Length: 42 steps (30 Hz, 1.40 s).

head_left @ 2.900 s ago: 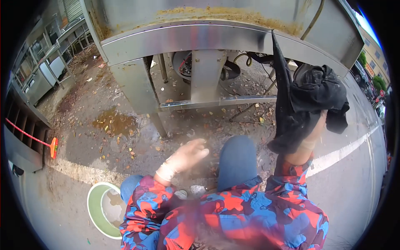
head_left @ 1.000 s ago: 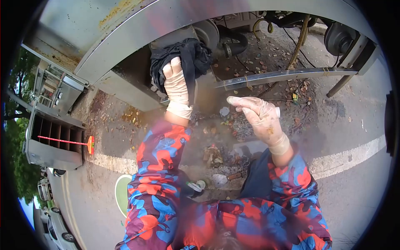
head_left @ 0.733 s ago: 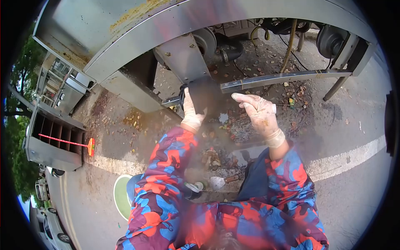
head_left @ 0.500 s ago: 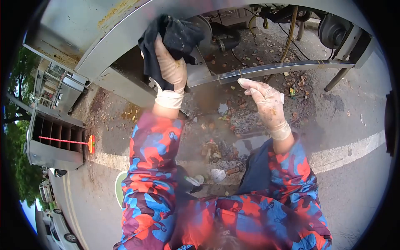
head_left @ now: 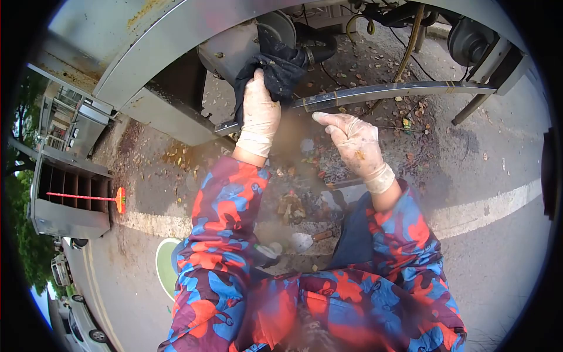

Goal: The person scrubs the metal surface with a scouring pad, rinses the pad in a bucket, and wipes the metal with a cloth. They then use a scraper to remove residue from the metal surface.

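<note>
A black cloth is gripped in my gloved left hand, up against the metal frame and below a round metal part. The cloth hides most of the fingertips. My gloved right hand is just below the long metal rail, its index finger pointing left and the other fingers curled. Whether anything small lies between those fingers cannot be made out. Brown stains mark the back of the right glove.
A scraper lies on the ground near my feet, beside wet debris. At the left are a green-and-white basin, a metal cabinet and a red-handled broom. Hoses hang under the metal unit.
My left hand has moved down and to the right with the cloth, uncovering the round metal part. My right hand has shifted slightly left and down.
</note>
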Tool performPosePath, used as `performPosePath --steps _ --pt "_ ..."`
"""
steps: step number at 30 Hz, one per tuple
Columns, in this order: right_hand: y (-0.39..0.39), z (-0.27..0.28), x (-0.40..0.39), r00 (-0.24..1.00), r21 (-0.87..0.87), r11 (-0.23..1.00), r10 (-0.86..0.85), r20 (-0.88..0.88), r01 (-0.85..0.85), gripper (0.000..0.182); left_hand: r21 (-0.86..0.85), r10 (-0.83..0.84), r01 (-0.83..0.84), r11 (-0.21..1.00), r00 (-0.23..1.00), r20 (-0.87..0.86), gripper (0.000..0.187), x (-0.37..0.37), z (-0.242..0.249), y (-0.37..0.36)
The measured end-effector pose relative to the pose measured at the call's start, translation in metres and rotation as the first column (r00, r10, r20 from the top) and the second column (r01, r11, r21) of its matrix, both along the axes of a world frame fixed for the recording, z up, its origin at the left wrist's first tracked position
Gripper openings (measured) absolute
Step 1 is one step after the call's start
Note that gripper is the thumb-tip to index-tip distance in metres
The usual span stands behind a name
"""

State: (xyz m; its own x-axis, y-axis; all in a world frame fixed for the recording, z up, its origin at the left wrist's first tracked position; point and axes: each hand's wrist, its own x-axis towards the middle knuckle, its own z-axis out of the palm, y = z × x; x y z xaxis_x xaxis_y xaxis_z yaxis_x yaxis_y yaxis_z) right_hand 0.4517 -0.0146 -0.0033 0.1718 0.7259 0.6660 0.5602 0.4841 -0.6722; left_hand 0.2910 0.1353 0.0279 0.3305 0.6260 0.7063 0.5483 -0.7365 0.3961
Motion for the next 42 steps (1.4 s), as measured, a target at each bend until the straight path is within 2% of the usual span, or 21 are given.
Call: performPosePath --steps 3,4,5,6,7,9,11,12,13,15,17,20,21,22,23,29,31,32,37,39,42 --pt "-0.001 -0.002 -0.001 1.0 -0.073 0.997 0.003 -0.028 -0.005 0.024 -0.008 -0.035 0.036 0.999 0.996 0.081 0.051 -0.01 0.004 0.004" --pt "-0.005 0.006 -0.001 0.999 -0.127 0.992 0.007 -0.038 -0.011 0.023 -0.026 -0.123 0.134 0.991 0.956 0.265 0.049 -0.014 0.012 -0.001" --pt "-0.005 0.008 0.002 1.0 -0.117 0.993 0.006 -0.031 -0.009 0.023 -0.009 -0.069 0.079 0.997 0.916 0.396 0.033 -0.016 0.022 -0.004" --pt "-0.005 0.008 0.004 1.0 -0.074 0.997 -0.016 0.003 0.016 0.023 0.044 -0.137 0.14 0.989 0.77 0.623 0.032 -0.018 0.032 -0.006" --pt "-0.004 0.006 0.006 0.999 -0.034 0.999 -0.038 0.03 0.039 0.024 0.162 -0.167 0.084 0.983 0.775 0.609 0.032 -0.03 0.047 -0.011" --pt "-0.002 0.003 0.007 0.999 -0.026 0.999 -0.027 -0.018 0.026 0.024 0.142 -0.044 -0.029 0.989 0.873 0.485 0.031 -0.05 0.076 -0.018" --pt "-0.002 0.001 0.005 0.998 -0.022 1.0 -0.006 -0.059 0.005 0.024 0.207 -0.141 0.059 0.977 0.901 0.41 0.028 -0.042 0.082 -0.011" --pt "-0.002 0.002 0.004 0.999 -0.038 0.999 -0.001 -0.053 -0.001 0.024 0.256 0.025 -0.095 0.962 0.964 0.263 0.027 -0.032 0.079 -0.012" --pt "0.0 0.003 0.003 0.999 -0.053 0.999 0.001 -0.049 -0.004 0.024 0.213 0.375 -0.372 0.904 0.927 0.026 0.03 -0.02 0.074 -0.015" --pt "0.004 0.001 0.002 1.0 -0.027 1.0 0.0 0.001 0.0 0.024 0.329 0.323 -0.288 0.899 0.945 -0.056 0.033 -0.005 0.069 -0.01" --pt "0.003 -0.006 0.001 0.999 -0.022 1.0 0.001 0.049 0.0 0.025 0.33 0.299 -0.271 0.904 0.953 -0.037 0.029 0.0 0.062 -0.019" --pt "0.009 -0.007 0.001 0.997 -0.006 1.0 -0.017 0.08 0.017 0.025 0.048 0.349 -0.35 0.935 0.892 -0.288 0.02 0.002 0.01 -0.013" --pt "0.009 -0.009 0.001 0.996 -0.02 1.0 -0.022 0.087 0.024 0.025 -0.057 0.336 -0.425 0.903 0.785 -0.521 0.021 0.006 -0.013 -0.013" --pt "0.009 -0.01 0.003 0.995 -0.034 0.999 -0.03 0.097 0.033 0.025 0.002 0.273 -0.314 0.95 0.822 -0.499 0.017 0.001 -0.055 -0.005" --pt "0.008 -0.009 0.005 0.995 -0.037 0.999 -0.034 0.097 0.038 0.025 -0.107 0.276 -0.441 0.891 0.714 -0.643 0.016 0.01 -0.05 -0.007" --pt "0.007 -0.012 0.01 1.0 -0.07 0.997 -0.008 0.006 0.008 0.023 -0.176 0.172 -0.363 0.915 0.746 -0.643 0.019 -0.003 -0.025 -0.008" --pt "0.003 -0.012 0.014 0.999 -0.037 0.999 -0.035 0.027 0.036 0.023 -0.264 0.189 -0.384 0.885 0.813 -0.55 0.024 -0.019 -0.031 -0.004" --pt "0.002 -0.012 0.015 0.999 -0.083 0.996 -0.032 0.029 0.034 0.023 -0.325 0.24 -0.41 0.852 0.858 -0.453 0.027 -0.026 -0.028 -0.004" --pt "-0.002 -0.011 0.02 0.999 -0.12 0.992 -0.03 0.017 0.032 0.023 -0.257 0.344 -0.438 0.861 0.875 -0.341 0.024 -0.037 -0.014 -0.004" --pt "-0.002 -0.01 0.024 1.0 -0.128 0.991 -0.029 -0.007 0.028 0.023 -0.161 0.331 -0.363 0.918 0.923 -0.196 0.021 -0.04 -0.004 -0.006" --pt "0.0 -0.011 0.027 0.999 -0.118 0.992 -0.034 -0.013 0.032 0.023 0.094 0.237 -0.251 0.963 0.962 0.133 0.023 -0.038 0.056 -0.02"
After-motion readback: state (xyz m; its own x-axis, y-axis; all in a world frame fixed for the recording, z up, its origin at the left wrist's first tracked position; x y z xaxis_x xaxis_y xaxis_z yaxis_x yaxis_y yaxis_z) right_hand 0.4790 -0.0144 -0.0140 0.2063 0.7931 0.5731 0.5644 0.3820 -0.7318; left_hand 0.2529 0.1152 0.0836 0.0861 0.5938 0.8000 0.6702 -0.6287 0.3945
